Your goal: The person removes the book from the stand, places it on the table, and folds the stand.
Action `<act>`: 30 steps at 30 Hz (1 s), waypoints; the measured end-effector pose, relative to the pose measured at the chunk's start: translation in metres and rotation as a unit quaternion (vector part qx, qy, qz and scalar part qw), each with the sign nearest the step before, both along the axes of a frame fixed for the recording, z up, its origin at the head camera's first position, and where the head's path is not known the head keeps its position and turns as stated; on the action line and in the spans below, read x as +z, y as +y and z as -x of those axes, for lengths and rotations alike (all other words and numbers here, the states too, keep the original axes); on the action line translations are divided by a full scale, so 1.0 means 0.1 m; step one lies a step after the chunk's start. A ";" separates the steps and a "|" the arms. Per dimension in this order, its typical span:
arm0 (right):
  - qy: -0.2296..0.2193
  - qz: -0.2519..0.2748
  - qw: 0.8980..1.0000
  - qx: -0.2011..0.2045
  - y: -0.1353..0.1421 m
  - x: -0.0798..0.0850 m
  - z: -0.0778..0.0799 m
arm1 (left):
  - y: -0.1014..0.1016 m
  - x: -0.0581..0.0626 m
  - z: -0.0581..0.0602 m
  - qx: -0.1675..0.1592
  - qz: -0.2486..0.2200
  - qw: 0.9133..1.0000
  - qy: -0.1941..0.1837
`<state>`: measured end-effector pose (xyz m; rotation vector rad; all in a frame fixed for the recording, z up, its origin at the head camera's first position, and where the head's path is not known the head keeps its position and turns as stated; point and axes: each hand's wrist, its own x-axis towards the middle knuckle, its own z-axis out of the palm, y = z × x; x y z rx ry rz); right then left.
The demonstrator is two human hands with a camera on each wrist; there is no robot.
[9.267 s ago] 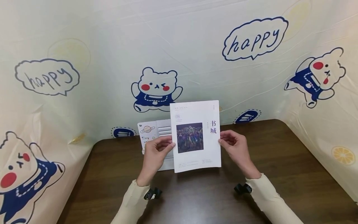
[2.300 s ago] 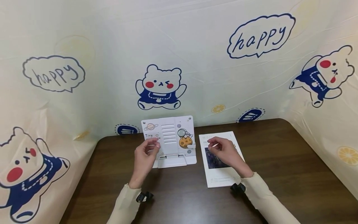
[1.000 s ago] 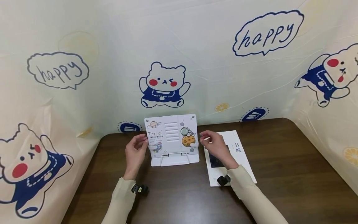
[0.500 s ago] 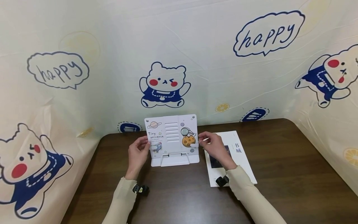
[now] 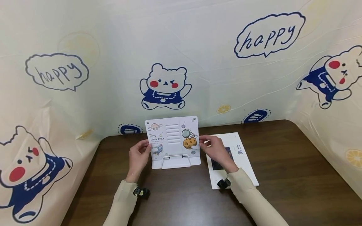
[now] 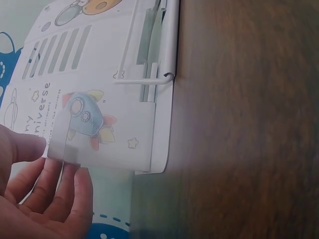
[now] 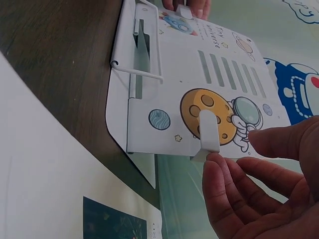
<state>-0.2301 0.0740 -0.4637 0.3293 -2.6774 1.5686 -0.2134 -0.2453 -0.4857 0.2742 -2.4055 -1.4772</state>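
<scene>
Beside one book (image 5: 242, 160), one stand (image 5: 173, 150)

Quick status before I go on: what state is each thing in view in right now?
White stand: propped up, no book on it.
Left clip: turned in over the stand's front.
Right clip: same.
Book: closed, flat on the table, cover up.
Left hand: pinching the stand's left edge.
Right hand: fingertips at the right clip; grip unclear.
Backdrop: hung, creased.
</scene>
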 end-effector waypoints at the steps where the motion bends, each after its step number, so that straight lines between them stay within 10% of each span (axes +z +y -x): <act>1: 0.000 -0.001 1.000 0.000 -0.01 0.01 -0.01 | -0.01 0.00 -0.01 0.000 0.001 1.000 -0.002; 30: 0.041 -0.083 0.996 -0.003 -0.24 0.06 0.00 | -0.15 0.03 -0.21 -0.010 0.021 0.999 -0.032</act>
